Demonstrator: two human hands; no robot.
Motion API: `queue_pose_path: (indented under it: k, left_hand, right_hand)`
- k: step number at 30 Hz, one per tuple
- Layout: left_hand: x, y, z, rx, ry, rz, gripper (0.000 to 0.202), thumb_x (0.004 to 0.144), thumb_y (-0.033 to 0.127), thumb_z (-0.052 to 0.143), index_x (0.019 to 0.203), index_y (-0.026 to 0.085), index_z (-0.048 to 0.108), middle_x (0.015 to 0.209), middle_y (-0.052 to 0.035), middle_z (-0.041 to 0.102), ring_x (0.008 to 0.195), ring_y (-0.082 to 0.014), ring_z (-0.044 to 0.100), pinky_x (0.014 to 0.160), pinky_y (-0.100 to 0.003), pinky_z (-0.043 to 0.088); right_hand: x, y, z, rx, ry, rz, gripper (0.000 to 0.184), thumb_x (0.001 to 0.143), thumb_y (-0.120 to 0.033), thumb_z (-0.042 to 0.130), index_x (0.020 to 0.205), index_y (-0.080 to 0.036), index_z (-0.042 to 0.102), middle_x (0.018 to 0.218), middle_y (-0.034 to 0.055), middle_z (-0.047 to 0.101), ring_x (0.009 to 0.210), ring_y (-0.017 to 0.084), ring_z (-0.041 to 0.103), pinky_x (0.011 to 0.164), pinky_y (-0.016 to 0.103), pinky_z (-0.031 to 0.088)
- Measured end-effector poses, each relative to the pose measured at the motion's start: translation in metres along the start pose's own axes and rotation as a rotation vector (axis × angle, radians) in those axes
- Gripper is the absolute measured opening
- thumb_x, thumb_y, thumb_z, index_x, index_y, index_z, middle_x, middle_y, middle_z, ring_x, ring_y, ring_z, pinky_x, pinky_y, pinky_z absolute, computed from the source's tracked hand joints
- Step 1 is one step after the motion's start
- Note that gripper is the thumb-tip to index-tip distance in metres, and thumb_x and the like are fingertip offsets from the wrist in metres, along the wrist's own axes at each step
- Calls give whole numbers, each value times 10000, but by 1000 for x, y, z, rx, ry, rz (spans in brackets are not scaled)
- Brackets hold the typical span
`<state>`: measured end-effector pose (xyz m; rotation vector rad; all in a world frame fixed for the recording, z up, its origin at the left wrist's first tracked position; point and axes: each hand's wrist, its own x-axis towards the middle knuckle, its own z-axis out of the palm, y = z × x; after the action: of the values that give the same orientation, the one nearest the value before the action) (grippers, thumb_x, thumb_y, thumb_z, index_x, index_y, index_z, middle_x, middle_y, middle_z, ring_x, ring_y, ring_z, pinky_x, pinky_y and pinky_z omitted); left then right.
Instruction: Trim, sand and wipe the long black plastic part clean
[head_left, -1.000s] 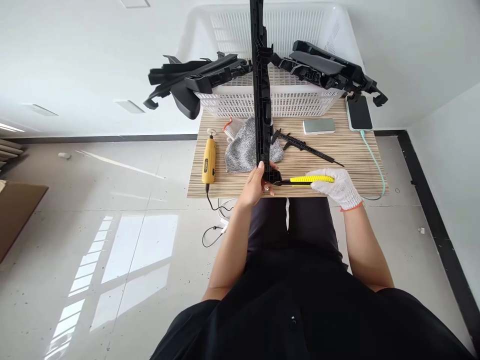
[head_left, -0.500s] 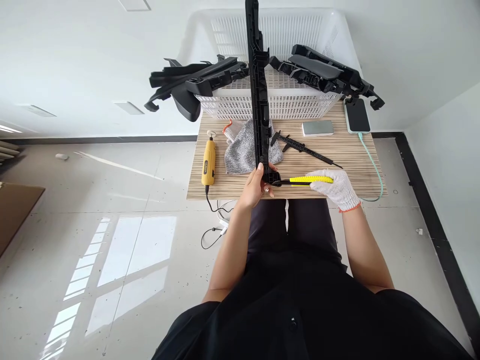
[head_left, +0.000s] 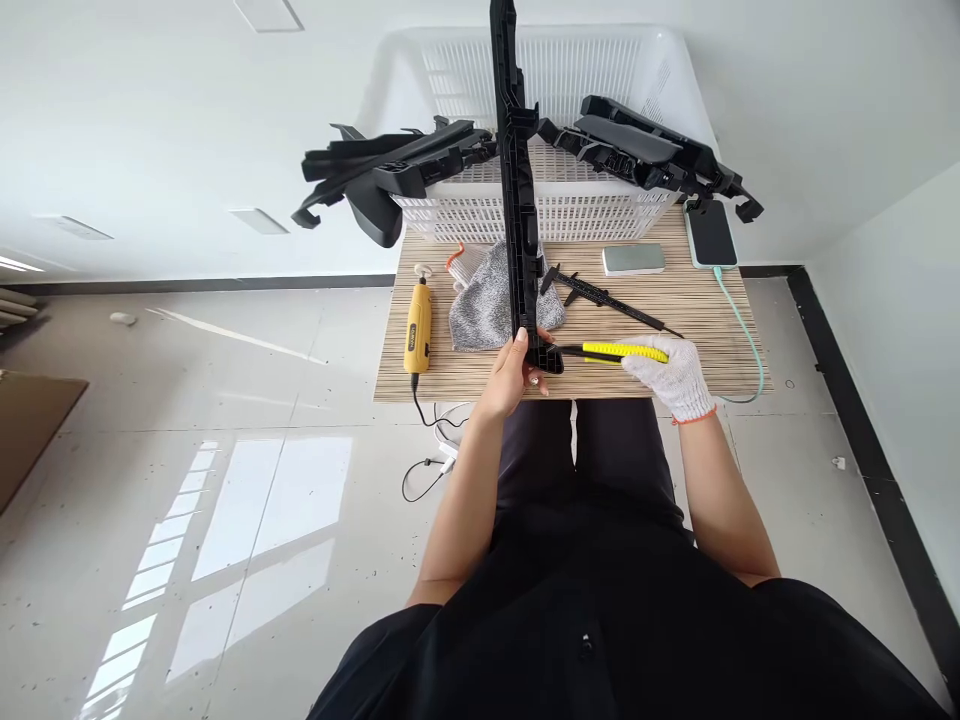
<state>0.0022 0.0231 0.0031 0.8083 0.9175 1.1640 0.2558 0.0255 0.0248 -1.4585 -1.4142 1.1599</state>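
Observation:
My bare left hand (head_left: 511,377) is closed around the lower end of a long black plastic trim part (head_left: 519,210), which stands lengthwise in front of me and reaches past the basket. My right hand (head_left: 666,374), in a white knit glove with an orange cuff, grips a slim tool with a yellow ribbed handle (head_left: 611,350). The tool's dark end lies against or right beside the part's lower end, near my left fingers. Its exact tip cannot be made out. Behind the trim part, a grey speckled glove (head_left: 484,305) lies on the striped table (head_left: 465,385).
A white plastic basket (head_left: 600,215) stands at the back, with black plastic parts (head_left: 390,165) on its left and more black parts (head_left: 645,150) on its right. Around the table lie a yellow rotary tool (head_left: 418,325), black calipers (head_left: 611,300), a grey-green block (head_left: 634,259) and a phone (head_left: 711,235) on a cable.
The tool's dark end has risen slightly and drawn a little to the right along the part's lower end, with my right hand shifting slightly. My left hand keeps its hold.

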Motion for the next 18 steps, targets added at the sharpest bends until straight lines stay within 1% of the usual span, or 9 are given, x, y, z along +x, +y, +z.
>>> queue_pose_path:
  k: [2,5,7,9,10,12,14,16,18]
  left_hand:
    - [1,0,0,-2,7,-4,544,858,701,645,1014,181,685,995,-37,659,481,-35,404,403,-210,513]
    - [2,-1,0,6,23,-4,552,859,706,636,1010,178,684,1001,-47,670,501,-49,452,404,-209,497]
    - [3,-1,1,17,41,6,539,880,696,614,1025,182,685,998,-54,677,579,-82,544,443,-213,511]
    - [3,-2,1,28,56,24,516,910,679,583,1021,187,690,984,-61,688,731,-130,640,552,-232,562]
    - [3,-2,2,29,55,34,506,921,672,573,1009,188,693,981,-66,698,824,-155,671,629,-248,586]
    - [2,-3,3,15,46,46,497,921,671,575,980,191,692,984,-78,721,967,-194,694,765,-288,604]
    - [1,-5,4,-14,41,36,510,890,695,605,971,196,680,973,-82,737,993,-220,711,805,-323,610]
    - [0,-7,4,-31,50,1,544,851,726,632,989,201,660,965,-80,743,937,-234,731,749,-341,624]
    - [0,-8,3,-20,36,-37,564,854,734,621,1035,200,646,1076,-100,741,943,-246,735,672,-343,635]
  right_hand:
    - [1,1,-1,30,25,6,418,683,-461,862,977,-167,820,731,52,728,598,171,643,485,278,529]
    - [1,2,-2,-15,-92,-20,369,683,-440,867,958,-196,833,786,57,748,636,167,652,512,268,540]
    - [1,3,-2,-15,-52,-25,374,699,-430,858,985,-190,832,795,58,746,630,157,644,508,260,533]
    - [1,5,-1,48,27,9,406,705,-433,846,1011,-166,821,738,44,722,567,138,609,466,250,498]
    - [2,6,-1,78,30,35,419,697,-434,848,1013,-160,818,704,33,707,532,129,587,442,246,476]
    - [1,7,-2,103,-28,69,423,677,-432,859,1003,-167,819,690,31,707,511,132,582,429,250,475]
    - [1,7,-4,81,-61,57,419,680,-439,865,1010,-185,821,765,58,747,582,170,649,487,279,540]
    - [-1,5,-5,51,-15,14,414,705,-451,855,1031,-197,819,875,85,783,723,225,724,619,329,615]
    - [-2,5,-5,38,-96,-9,401,697,-446,867,1005,-193,823,975,108,799,862,276,755,755,386,642]
